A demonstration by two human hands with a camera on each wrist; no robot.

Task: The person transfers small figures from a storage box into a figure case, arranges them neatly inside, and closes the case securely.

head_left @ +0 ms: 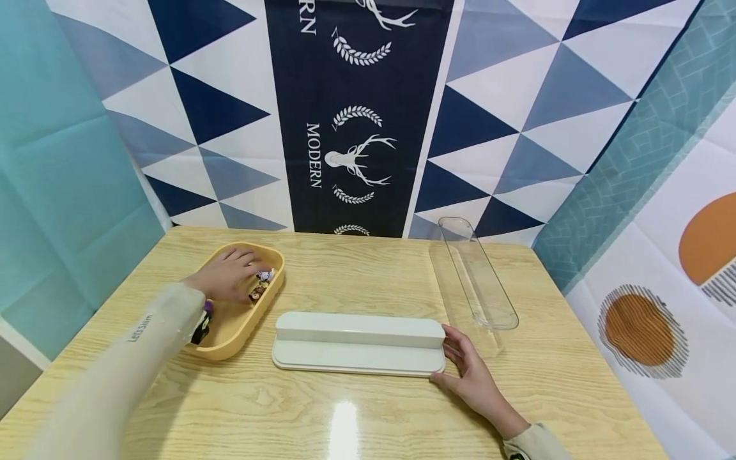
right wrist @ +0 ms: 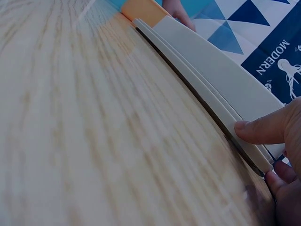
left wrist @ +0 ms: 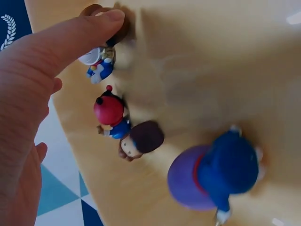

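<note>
My left hand [head_left: 227,275] reaches into a yellow-orange bin [head_left: 232,345] at the left of the table. Its thumb lies over a brown-haired figurine [left wrist: 121,28] in the left wrist view. Close by are a white-and-blue figurine [left wrist: 99,70], a red-capped figurine [left wrist: 109,108], a brown-haired one [left wrist: 146,136] and a larger blue-and-purple one [left wrist: 230,165]. With thumb at the front edge and fingers around the end, my right hand [head_left: 468,380] holds the right end of a white stepped display base [head_left: 359,361], which lies on the table.
A clear plastic cover [head_left: 480,275], long with rounded ends, lies at the right rear of the wood-grain table [head_left: 368,275]. Patterned cloth [head_left: 356,128] hangs behind the table, with more hangings [head_left: 638,319] along both sides.
</note>
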